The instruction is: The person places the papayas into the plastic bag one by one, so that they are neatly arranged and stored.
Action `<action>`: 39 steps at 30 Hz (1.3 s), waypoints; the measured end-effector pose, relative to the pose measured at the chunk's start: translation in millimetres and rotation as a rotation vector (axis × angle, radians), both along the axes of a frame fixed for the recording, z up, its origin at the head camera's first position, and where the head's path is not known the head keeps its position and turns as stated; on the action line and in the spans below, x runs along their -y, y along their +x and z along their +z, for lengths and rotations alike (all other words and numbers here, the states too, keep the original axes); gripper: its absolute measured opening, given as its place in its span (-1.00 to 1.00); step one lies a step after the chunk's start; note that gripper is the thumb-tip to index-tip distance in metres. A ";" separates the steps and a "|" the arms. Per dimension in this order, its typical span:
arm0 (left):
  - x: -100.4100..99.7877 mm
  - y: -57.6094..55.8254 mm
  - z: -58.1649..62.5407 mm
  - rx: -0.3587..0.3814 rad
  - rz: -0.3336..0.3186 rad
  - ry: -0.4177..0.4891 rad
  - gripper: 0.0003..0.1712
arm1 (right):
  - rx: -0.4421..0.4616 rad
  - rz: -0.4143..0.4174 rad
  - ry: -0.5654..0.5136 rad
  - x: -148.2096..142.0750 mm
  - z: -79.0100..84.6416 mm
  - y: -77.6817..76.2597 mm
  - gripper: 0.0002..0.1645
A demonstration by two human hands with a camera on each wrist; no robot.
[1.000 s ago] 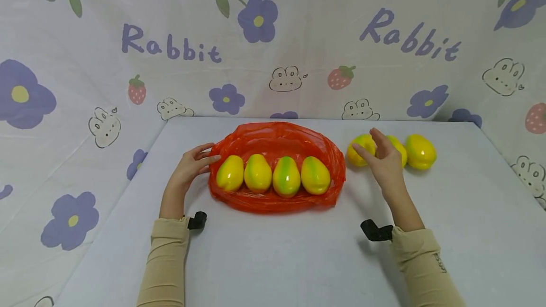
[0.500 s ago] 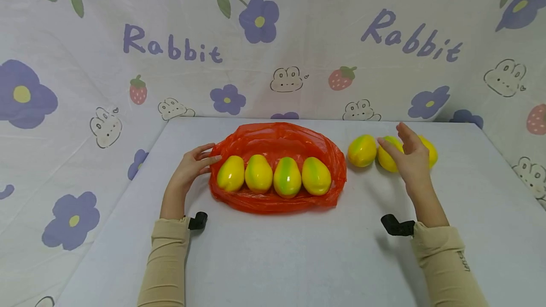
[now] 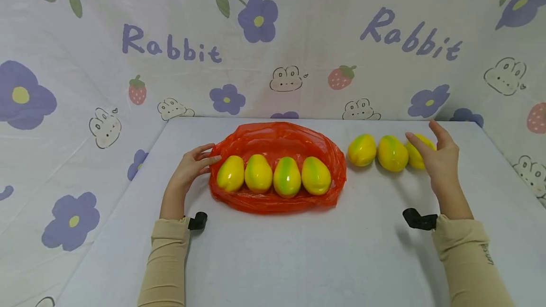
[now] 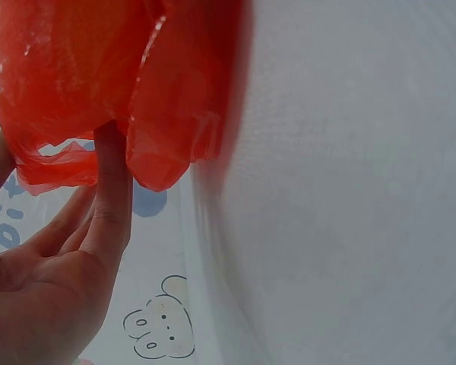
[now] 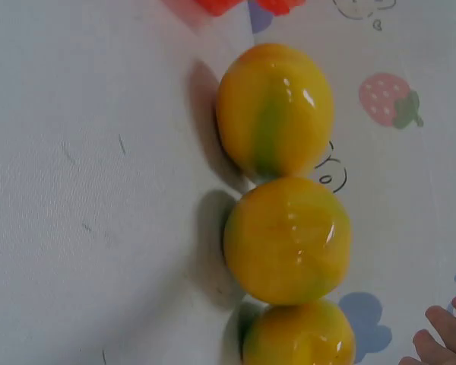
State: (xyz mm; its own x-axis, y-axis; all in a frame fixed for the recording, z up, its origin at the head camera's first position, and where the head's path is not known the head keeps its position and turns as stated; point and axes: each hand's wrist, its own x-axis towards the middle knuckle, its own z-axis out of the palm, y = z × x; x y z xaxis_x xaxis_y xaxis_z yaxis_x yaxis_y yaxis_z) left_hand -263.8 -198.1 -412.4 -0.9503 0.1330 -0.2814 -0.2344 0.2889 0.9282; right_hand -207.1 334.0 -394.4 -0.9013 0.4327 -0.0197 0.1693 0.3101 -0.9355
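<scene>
My left hand (image 3: 189, 167) rests at the left rim of a red plastic bag (image 3: 277, 142), its fingers spread and fairly straight; in the left wrist view its fingertips touch the crumpled film. Inside the wide-mouthed bag, several glossy yellow oval fruits with green streaks (image 3: 287, 176) lie in a row. My right hand (image 3: 445, 165) is raised, thumb and fingers apart, holding nothing. It is nearest to the rightmost fruit (image 3: 415, 155) of three outside the bag, and partly hides it in the head view. The middle fruit (image 3: 392, 153) and the left fruit (image 3: 362, 150) stand beside it.
A white table (image 3: 298, 259) bears the bag and the fruits. Behind it hangs a patterned cloth (image 3: 307, 22) with flowers, rabbits and lettering. A black bracket (image 3: 420, 219) juts inward from the right wrist, and a similar bracket (image 3: 198, 221) from the left.
My right hand has moved rightward along the three fruits outside the bag, from the left one past the middle to the rightmost. My left hand, the bag and the fruits have stayed in place.
</scene>
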 end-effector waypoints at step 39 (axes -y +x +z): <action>9.7 -17.3 -28.4 -0.016 0.025 -0.003 -0.21 | 0.163 0.025 -0.043 -43.4 -58.6 -25.3 0.15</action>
State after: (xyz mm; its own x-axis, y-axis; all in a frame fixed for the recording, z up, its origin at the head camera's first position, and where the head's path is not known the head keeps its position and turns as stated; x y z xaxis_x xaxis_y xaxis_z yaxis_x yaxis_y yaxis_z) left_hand -281.1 -207.8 -440.7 -0.9576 0.1087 -0.2667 -0.2268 0.2863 0.9309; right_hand -232.4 377.4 -453.0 -0.8951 0.4059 -0.1847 0.3128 0.2763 -0.9087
